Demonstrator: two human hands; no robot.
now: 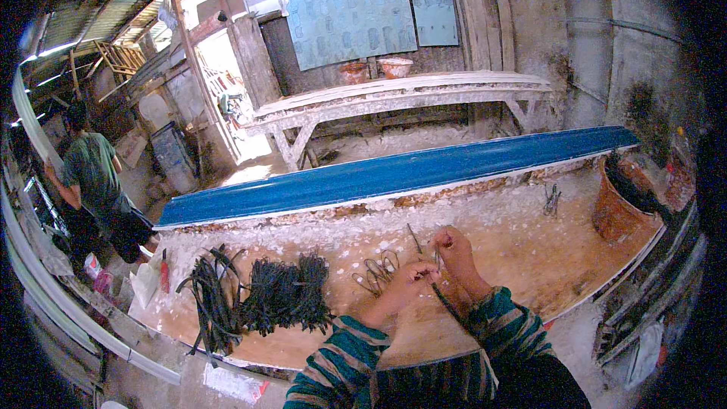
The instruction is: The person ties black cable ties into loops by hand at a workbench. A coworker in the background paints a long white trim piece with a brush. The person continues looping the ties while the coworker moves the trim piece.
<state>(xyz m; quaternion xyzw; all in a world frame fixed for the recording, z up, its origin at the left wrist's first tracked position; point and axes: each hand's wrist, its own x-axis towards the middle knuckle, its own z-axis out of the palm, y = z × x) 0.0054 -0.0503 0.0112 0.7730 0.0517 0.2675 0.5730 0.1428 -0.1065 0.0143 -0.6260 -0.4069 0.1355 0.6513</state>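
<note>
My left hand (415, 278) is closed in a pinch around a thin dark strip (452, 309) over the middle of the worktable (522, 257). One end of the strip points away past my fingers, and the rest trails back toward my body. Just right of it and a little farther off, my right hand (453, 248) is curled shut, its fingertips close to the left ones; a thin part of the strip seems to run between them. Beside my left hand lie several thin looped pieces (376, 273). Farther left rest a bundle of short black strips (284, 291) and a pile of longer black strips (216, 295).
A long blue channel-shaped panel (401, 172) lies along the table's far edge. An orange bucket (617, 208) with dark material stands at the right end, near a small wire bunch (552, 199). A red-handled tool (164, 273) lies far left. Another person (95, 178) stands beyond it.
</note>
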